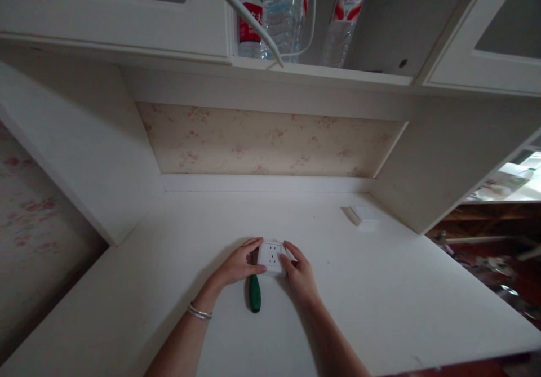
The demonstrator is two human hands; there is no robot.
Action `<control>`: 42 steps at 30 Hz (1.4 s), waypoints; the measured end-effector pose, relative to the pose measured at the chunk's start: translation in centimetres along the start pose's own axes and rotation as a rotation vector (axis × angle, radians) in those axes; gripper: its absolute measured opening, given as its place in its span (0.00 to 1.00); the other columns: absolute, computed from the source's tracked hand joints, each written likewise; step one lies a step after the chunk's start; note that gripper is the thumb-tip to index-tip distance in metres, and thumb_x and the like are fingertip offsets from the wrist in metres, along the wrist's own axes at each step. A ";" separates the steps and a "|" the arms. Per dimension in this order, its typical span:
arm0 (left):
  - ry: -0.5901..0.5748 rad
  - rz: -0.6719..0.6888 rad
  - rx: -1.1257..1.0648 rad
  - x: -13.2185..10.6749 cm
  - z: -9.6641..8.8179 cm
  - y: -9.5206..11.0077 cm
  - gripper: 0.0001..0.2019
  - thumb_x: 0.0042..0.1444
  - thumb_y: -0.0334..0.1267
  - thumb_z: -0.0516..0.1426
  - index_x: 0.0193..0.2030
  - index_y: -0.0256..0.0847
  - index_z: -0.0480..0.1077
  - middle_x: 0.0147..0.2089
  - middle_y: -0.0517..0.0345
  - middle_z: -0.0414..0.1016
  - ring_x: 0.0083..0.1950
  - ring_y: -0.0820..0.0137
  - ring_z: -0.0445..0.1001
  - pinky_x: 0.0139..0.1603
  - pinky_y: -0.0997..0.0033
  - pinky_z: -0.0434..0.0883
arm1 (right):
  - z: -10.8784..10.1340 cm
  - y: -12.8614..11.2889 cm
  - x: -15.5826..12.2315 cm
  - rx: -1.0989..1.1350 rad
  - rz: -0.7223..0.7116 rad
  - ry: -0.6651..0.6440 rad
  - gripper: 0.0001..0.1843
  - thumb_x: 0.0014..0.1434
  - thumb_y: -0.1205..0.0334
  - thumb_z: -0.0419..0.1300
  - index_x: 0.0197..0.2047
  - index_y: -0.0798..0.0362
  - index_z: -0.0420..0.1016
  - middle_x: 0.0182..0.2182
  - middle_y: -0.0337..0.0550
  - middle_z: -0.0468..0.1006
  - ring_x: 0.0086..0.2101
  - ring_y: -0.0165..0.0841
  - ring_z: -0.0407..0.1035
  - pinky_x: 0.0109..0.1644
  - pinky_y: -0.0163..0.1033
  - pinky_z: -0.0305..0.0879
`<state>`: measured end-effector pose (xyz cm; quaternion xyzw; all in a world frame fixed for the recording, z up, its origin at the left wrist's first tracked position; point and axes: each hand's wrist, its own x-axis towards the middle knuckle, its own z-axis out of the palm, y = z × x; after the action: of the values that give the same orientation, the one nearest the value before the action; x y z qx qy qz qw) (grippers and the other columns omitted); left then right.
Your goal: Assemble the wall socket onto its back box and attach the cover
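A white wall socket plate [271,255] lies face up on the white desk top [380,309]. My left hand [239,264] grips its left edge with thumb and fingers pinched around it. My right hand [299,273] holds its right edge the same way. A screwdriver with a green handle [254,293] lies on the desk just below the socket, between my wrists. A silver bangle [199,311] circles my left wrist.
A small white rectangular part [364,215] rests at the back right of the desk. Cabinet side panels wall in the desk left and right. Overhead, a shelf holds plastic water bottles [279,13] and a white cable [240,10].
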<state>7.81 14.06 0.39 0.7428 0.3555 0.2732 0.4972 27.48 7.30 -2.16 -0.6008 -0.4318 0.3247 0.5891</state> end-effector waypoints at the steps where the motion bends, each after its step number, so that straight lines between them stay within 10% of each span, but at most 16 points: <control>1: 0.000 0.004 -0.001 0.0 0.0 -0.1 0.38 0.44 0.39 0.65 0.64 0.45 0.60 0.68 0.50 0.54 0.65 0.57 0.57 0.56 0.62 0.66 | 0.0 0.1 0.1 -0.003 -0.015 -0.015 0.29 0.49 0.48 0.63 0.51 0.55 0.75 0.42 0.50 0.78 0.35 0.40 0.73 0.32 0.39 0.71; 13: -0.013 0.029 0.089 0.0 0.0 -0.4 0.44 0.39 0.39 0.68 0.65 0.46 0.56 0.69 0.51 0.51 0.68 0.56 0.53 0.64 0.57 0.57 | 0.1 0.4 0.4 -0.119 -0.122 -0.074 0.21 0.58 0.52 0.57 0.51 0.53 0.76 0.55 0.50 0.69 0.51 0.42 0.66 0.49 0.42 0.68; 42: 0.047 0.017 0.108 0.0 0.1 0.1 0.43 0.35 0.35 0.69 0.62 0.48 0.62 0.67 0.52 0.57 0.64 0.56 0.59 0.59 0.59 0.65 | 0.0 -0.3 0.0 -0.200 -0.166 -0.055 0.22 0.58 0.51 0.56 0.51 0.54 0.76 0.54 0.51 0.71 0.36 0.37 0.72 0.36 0.39 0.70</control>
<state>7.91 13.98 0.46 0.7649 0.3751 0.2752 0.4455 27.44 7.30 -1.84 -0.6098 -0.5262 0.2465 0.5390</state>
